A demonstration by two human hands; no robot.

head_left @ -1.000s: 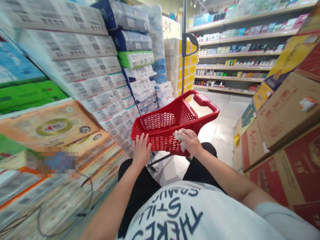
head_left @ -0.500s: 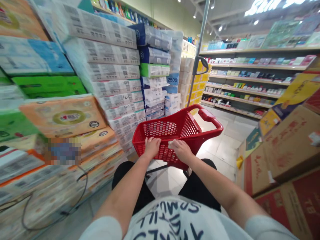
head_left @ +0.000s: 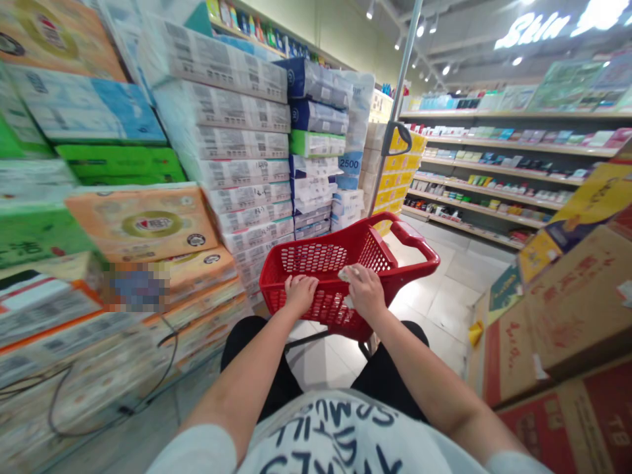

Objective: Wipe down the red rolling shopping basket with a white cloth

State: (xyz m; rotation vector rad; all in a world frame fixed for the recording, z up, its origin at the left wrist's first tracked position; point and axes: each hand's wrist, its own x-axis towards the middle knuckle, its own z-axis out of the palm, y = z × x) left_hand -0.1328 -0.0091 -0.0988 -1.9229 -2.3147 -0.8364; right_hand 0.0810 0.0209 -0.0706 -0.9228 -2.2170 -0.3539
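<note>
A red plastic shopping cart [head_left: 326,257] with a perforated basket stands right in front of my legs, its handle pointing off to the right. My left hand [head_left: 300,293] is closed over the cart's near rim, fingers curling to the inside. On the same side, further right, my right hand [head_left: 366,293] is closed around a crumpled whitish cloth [head_left: 344,273], which looks like a rag or tissue. Part of the cloth pokes out above the fingers and a bit shows below them, by the rim. No goods show inside the basket.
Stacked paper packs [head_left: 241,141] rise behind and left of the cart, with orange tissue packs [head_left: 153,224] nearer. A loose black cable [head_left: 172,355] hangs at lower left. A metal pole [head_left: 390,131] stands behind the cart. Cardboard boxes [head_left: 567,309] line the right; stocked shelves [head_left: 494,141] are beyond.
My right hand has lifted slightly with the cloth, from the cart's outer side up to the rim. My left hand stays on the rim. The view has shifted a little.
</note>
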